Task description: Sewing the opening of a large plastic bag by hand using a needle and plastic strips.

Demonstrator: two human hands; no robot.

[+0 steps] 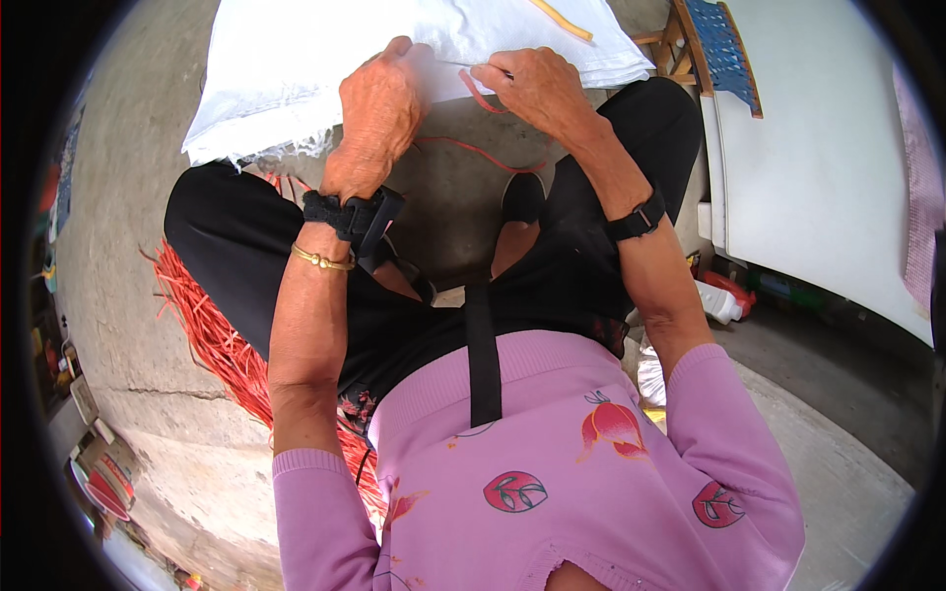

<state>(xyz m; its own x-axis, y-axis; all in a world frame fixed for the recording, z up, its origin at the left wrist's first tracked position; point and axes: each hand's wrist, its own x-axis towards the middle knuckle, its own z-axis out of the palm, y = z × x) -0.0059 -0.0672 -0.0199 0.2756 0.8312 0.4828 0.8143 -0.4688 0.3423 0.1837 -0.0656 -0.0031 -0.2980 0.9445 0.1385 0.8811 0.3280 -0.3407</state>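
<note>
A white woven cloth or sack (286,69) with a frayed near edge lies in front of me, over my knees' far side. My left hand (382,106) is closed at its near edge. Its fingertips are hidden and partly blurred, so what they grip does not show. A little to the right, my right hand (540,87) pinches a thin red strip (477,91) close to the cloth's edge. Below both hands, a length of red strip (473,150) hangs in a loose curve between my legs. A short yellow strip (564,20) rests on the cloth at the far right.
A bundle of red strips (212,330) lies by my left thigh on the concrete floor (128,295). At the right stand a wooden stool with blue webbing (724,49) and a large white panel (818,148). A white bottle (717,303) lies beneath it.
</note>
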